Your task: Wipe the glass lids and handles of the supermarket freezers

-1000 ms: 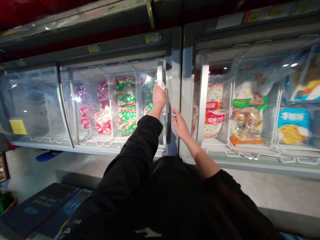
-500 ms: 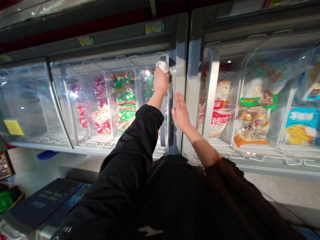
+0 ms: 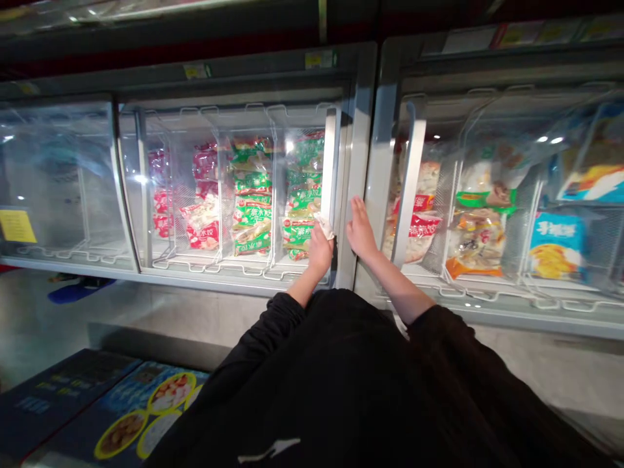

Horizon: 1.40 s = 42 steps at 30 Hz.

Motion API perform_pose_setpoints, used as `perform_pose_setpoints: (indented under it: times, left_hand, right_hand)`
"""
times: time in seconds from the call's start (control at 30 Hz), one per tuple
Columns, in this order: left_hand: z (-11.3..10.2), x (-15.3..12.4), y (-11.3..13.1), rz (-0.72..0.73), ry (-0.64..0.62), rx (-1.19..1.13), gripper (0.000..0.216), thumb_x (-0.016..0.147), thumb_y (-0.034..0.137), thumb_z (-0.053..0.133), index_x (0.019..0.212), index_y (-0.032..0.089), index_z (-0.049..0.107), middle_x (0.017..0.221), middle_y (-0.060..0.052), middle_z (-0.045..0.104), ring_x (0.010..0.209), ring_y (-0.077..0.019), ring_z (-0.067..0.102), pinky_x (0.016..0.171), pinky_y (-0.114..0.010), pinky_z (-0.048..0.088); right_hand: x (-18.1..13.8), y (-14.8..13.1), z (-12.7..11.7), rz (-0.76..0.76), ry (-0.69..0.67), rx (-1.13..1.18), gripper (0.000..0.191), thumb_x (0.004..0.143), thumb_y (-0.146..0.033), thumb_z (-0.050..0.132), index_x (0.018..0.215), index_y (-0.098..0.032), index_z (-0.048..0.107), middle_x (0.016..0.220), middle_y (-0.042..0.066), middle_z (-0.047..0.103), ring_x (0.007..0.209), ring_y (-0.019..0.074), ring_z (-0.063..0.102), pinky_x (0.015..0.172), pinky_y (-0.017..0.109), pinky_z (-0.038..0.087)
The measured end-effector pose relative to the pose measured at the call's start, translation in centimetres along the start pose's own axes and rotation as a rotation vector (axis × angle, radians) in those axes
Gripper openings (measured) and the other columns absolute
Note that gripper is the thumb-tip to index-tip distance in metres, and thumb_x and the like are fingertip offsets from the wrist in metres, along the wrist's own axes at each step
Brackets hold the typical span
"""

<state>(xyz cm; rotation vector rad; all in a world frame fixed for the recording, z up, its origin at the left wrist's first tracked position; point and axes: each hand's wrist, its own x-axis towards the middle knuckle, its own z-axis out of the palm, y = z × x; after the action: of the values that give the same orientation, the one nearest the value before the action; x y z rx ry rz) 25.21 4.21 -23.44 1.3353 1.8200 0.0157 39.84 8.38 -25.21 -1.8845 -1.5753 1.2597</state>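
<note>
My left hand (image 3: 319, 252) is closed round a crumpled white cloth (image 3: 325, 227) and presses it to the lower part of a pale upright handle strip (image 3: 330, 166). This strip runs along the right edge of a chest freezer's glass lid (image 3: 185, 130). My right hand (image 3: 361, 233) lies with fingers stretched out on the grey frame (image 3: 359, 149) where two freezers meet. It holds nothing. Beneath the glass, near my left hand, are green dumpling bags (image 3: 305, 188). Red-and-white bags (image 3: 202, 224) lie further left.
The right-hand freezer has its own pale handle (image 3: 410, 182), with orange-edged bags (image 3: 475, 244) and a blue box (image 3: 557, 244) inside. A yellow label (image 3: 17, 225) is stuck on the far-left glass. Dark printed boxes (image 3: 63, 396) stand at the lower left.
My left hand has slid the cloth down the handle strip, from near its top to near its bottom. My right hand stays on the frame. The view has shifted slightly.
</note>
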Motion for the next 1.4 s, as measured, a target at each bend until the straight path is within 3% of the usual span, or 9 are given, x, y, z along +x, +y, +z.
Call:
perform_pose_setpoints:
  times: [0.17,0.3,0.4,0.5,0.63,0.8,0.97,1.2,1.4]
  left_hand:
    - [-0.1,-5.9,-4.4,0.043,-0.102,-0.031,0.070,0.100,0.022,0.049,0.165,0.009,0.025,0.156,-0.028,0.050,0.152,-0.0410,0.045,0.126,-0.057,0.040]
    - [-2.5,-6.8,-6.8,0.154,-0.144,-0.073,0.069,0.097,0.019,0.043,0.166,0.018,0.031,0.149,-0.019,0.059,0.149,-0.0362,0.049,0.127,-0.058,0.042]
    - [-4.4,-6.0,-6.5,0.279,-0.150,-0.105,0.070,0.098,0.019,0.038,0.167,0.018,0.027,0.161,-0.016,0.050,0.155,-0.0318,0.041,0.131,-0.055,0.035]
    - [-5.6,-4.8,-4.6,0.481,-0.228,-0.129,0.070,0.095,0.023,0.052,0.163,0.020,0.038,0.165,-0.011,0.048,0.157,-0.0252,0.038,0.134,-0.043,0.031]
    - [-7.1,-3.1,-2.3,0.748,-0.325,-0.141,0.070,0.094,0.027,0.059,0.161,0.021,0.043,0.168,-0.012,0.045,0.159,-0.0263,0.036,0.133,-0.046,0.029]
    - [-8.8,-0.8,-2.1,0.719,-0.256,-0.063,0.064,0.100,0.021,0.041,0.164,0.021,0.037,0.175,-0.010,0.031,0.163,-0.0212,0.027,0.134,-0.045,0.025]
    - [-8.0,0.6,-2.0,0.715,-0.191,0.094,0.064,0.103,0.020,0.038,0.166,0.014,0.032,0.176,-0.013,0.025,0.165,-0.0210,0.018,0.135,-0.043,0.023]
    - [-5.2,2.1,-2.3,0.693,-0.186,0.203,0.069,0.105,0.027,0.041,0.171,0.021,0.022,0.177,-0.009,0.021,0.165,-0.0203,0.014,0.135,-0.044,0.022]
    - [-4.4,2.6,-3.4,0.692,-0.219,0.268,0.070,0.106,0.036,0.045,0.170,0.017,0.024,0.178,-0.012,0.017,0.166,-0.0247,0.008,0.136,-0.047,0.018]
  right_hand:
    - [-5.0,-1.6,1.9,0.164,-0.052,0.174,0.068,0.095,-0.020,0.046,0.162,-0.017,0.041,0.173,0.012,0.034,0.164,0.0238,0.025,0.137,0.052,0.017]
    - [-9.5,-2.9,3.4,0.235,-0.081,0.274,0.058,0.099,-0.037,0.051,0.156,-0.024,0.052,0.157,0.013,0.058,0.140,0.0266,0.060,0.123,0.053,0.045]
    - [-11.5,-3.8,4.2,0.255,-0.069,0.342,0.057,0.100,-0.049,0.051,0.152,-0.025,0.056,0.141,0.014,0.070,0.115,0.0256,0.074,0.102,0.048,0.061]
    - [-11.2,-4.5,4.3,0.261,0.020,0.379,0.058,0.099,-0.056,0.050,0.146,-0.024,0.060,0.128,0.012,0.076,0.107,0.0267,0.076,0.090,0.044,0.065]
    - [-8.3,-4.3,2.4,0.257,0.223,0.355,0.054,0.100,-0.053,0.047,0.141,-0.020,0.062,0.121,0.012,0.078,0.109,0.0285,0.074,0.096,0.047,0.063]
    - [-3.3,-3.5,-1.9,0.220,0.380,0.232,0.058,0.088,-0.031,0.057,0.145,-0.021,0.057,0.149,0.013,0.063,0.135,0.0299,0.061,0.119,0.057,0.046]
    - [4.7,-3.5,-4.2,0.145,0.279,0.072,0.057,0.080,-0.018,0.058,0.137,-0.017,0.067,0.141,0.013,0.069,0.130,0.0301,0.064,0.121,0.055,0.045]
    - [17.8,-4.0,-3.5,-0.004,0.058,-0.063,0.053,0.080,-0.008,0.060,0.132,-0.013,0.071,0.145,0.016,0.066,0.143,0.0319,0.056,0.130,0.054,0.034]
    - [19.9,-2.7,-1.7,-0.095,-0.085,-0.108,0.054,0.096,-0.011,0.054,0.149,-0.008,0.054,0.165,0.020,0.047,0.157,0.0289,0.040,0.131,0.053,0.030]
